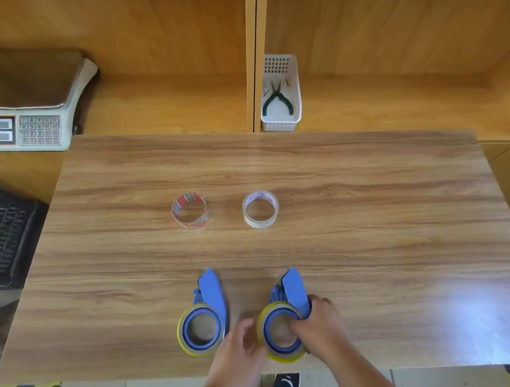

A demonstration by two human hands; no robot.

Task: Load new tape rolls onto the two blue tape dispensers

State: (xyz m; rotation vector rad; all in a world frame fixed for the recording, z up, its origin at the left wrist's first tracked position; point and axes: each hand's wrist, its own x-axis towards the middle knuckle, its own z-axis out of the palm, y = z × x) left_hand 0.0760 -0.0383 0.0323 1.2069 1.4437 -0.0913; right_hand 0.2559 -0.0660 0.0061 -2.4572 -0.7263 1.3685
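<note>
Gripping the right blue dispenser [290,304] with the right hand [316,325], fingers hooked into its hub, likely to steady it on the wooden surface [378,214]. Left hand [241,346] loose and relaxed, touching the thin yellowish roll [279,354] round that hub (clamped on nothing). Left of that dispenser, its twin [208,310], likewise ringed. Beyond it, two fresh hollow rolls lying flat within reach: one clear [189,210], one cream [260,208].
</note>
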